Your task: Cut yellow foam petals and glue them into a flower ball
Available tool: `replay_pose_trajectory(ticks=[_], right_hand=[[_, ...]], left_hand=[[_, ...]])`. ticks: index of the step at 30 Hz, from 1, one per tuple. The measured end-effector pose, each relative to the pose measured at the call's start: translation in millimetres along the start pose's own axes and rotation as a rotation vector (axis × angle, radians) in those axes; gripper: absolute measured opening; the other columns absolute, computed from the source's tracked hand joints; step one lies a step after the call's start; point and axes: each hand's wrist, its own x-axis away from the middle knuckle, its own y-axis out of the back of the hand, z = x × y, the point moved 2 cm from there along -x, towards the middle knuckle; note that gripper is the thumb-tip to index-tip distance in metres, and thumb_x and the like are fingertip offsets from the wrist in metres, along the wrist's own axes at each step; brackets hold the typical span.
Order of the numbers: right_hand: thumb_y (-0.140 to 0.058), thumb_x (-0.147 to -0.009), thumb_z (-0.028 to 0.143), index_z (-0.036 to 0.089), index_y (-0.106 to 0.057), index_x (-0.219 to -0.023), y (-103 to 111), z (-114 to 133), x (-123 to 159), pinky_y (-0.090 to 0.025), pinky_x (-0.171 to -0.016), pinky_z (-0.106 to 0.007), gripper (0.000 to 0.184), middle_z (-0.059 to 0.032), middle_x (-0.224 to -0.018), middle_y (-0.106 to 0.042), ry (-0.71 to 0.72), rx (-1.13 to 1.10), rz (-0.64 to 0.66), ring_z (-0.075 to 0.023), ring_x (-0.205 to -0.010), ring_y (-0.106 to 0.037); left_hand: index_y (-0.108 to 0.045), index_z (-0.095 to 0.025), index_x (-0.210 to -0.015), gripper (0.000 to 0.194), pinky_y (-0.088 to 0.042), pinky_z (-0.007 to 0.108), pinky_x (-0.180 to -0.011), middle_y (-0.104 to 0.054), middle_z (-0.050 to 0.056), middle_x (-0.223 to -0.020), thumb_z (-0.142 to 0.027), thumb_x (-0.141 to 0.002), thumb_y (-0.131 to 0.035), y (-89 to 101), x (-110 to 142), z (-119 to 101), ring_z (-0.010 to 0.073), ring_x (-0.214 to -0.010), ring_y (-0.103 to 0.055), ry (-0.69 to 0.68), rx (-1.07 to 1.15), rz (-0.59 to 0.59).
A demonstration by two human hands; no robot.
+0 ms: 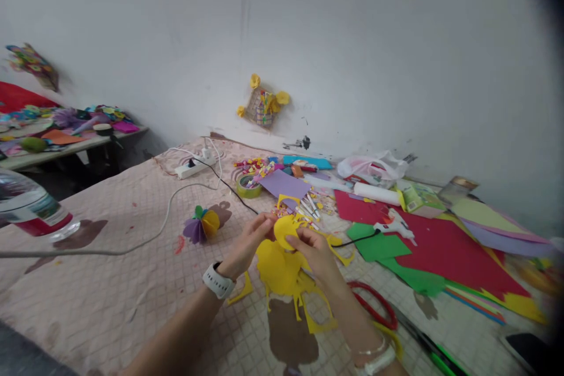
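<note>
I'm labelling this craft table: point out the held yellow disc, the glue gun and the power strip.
Yellow disc (283,231), head view: its flat face.
Glue gun (395,225), head view: its white body.
Power strip (188,171), head view: its white casing.

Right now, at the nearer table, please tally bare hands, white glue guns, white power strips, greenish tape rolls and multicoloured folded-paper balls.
Bare hands (left hand, right hand): 2
White glue gun: 1
White power strip: 1
Greenish tape roll: 1
Multicoloured folded-paper ball: 1
Total: 6

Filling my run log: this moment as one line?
left hand + right hand: holding yellow disc | beneath: yellow pieces | to right: white glue gun
</note>
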Motion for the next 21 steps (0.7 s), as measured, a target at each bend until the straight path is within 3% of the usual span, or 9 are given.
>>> replay_pose_trajectory(ticks=[3, 6, 10, 15, 21], right_hand=[[-0.058, -0.079, 0.047, 0.016, -0.061, -0.074, -5.4, -4.6, -0.9, -0.048, -0.053, -0.026, 0.031, -0.0012, -0.065, -0.061, -0.066, -0.032, 0.032, -0.0163, -0.059, -0.057], [-0.054, -0.081, 0.050, 0.017, -0.061, -0.076, -7.4, -8.7, -3.7, -0.048, -0.056, -0.026, 0.035, -0.0018, -0.067, -0.062, -0.093, 0.005, 0.050, -0.0166, -0.062, -0.059], [-0.055, -0.080, 0.050, 0.018, -0.063, -0.077, -7.6, -19.7, -4.8, -0.047, -0.061, -0.029, 0.032, -0.0032, -0.070, -0.066, -0.106, 0.193, 0.073, -0.0188, -0.065, -0.061], [-0.078, -0.056, 0.041, 0.019, -0.062, -0.073, -13.5, -31.1, 2.4, -0.043, -0.076, -0.043, 0.031, -0.0089, -0.077, -0.066, -0.108, 0.552, 0.081, -0.0300, -0.079, -0.060], [-0.072, -0.065, 0.030, 0.019, -0.062, -0.080, -22.4, -31.4, 4.7, -0.043, -0.077, -0.039, 0.020, -0.0090, -0.085, -0.066, -0.061, 0.733, 0.157, -0.0284, -0.084, -0.060]], left_hand=[[-0.060, -0.017, -0.095, 0.031, -0.044, 0.025, -0.075, -0.063, 0.002, -0.089, -0.035, -0.072, -0.071, 0.3, -1.0, 1.3, 0.0146, -0.082, -0.057, 0.039, 0.002, 0.011], [-0.061, -0.014, -0.078, 0.023, -0.044, 0.025, -0.067, -0.063, 0.001, -0.076, -0.031, -0.069, -0.073, 3.0, -3.6, 5.1, 0.0134, -0.071, -0.057, 0.088, -0.013, -0.006], [-0.056, -0.015, -0.070, 0.024, -0.044, 0.023, -0.063, -0.060, -0.001, -0.070, -0.035, -0.069, -0.071, 15.2, -9.6, 13.0, 0.0105, -0.063, -0.055, 0.086, -0.038, -0.172], [-0.054, -0.016, -0.071, 0.029, -0.045, 0.022, -0.059, -0.057, -0.002, -0.067, -0.042, -0.071, -0.067, 28.3, -14.1, 19.9, 0.0091, -0.056, -0.053, 0.058, -0.092, -0.367], [-0.054, -0.016, -0.066, 0.031, -0.043, 0.021, -0.054, -0.054, -0.003, -0.059, -0.043, -0.069, -0.069, 20.3, -13.9, 21.3, 0.0089, -0.052, -0.052, 0.026, -0.141, -0.365]])
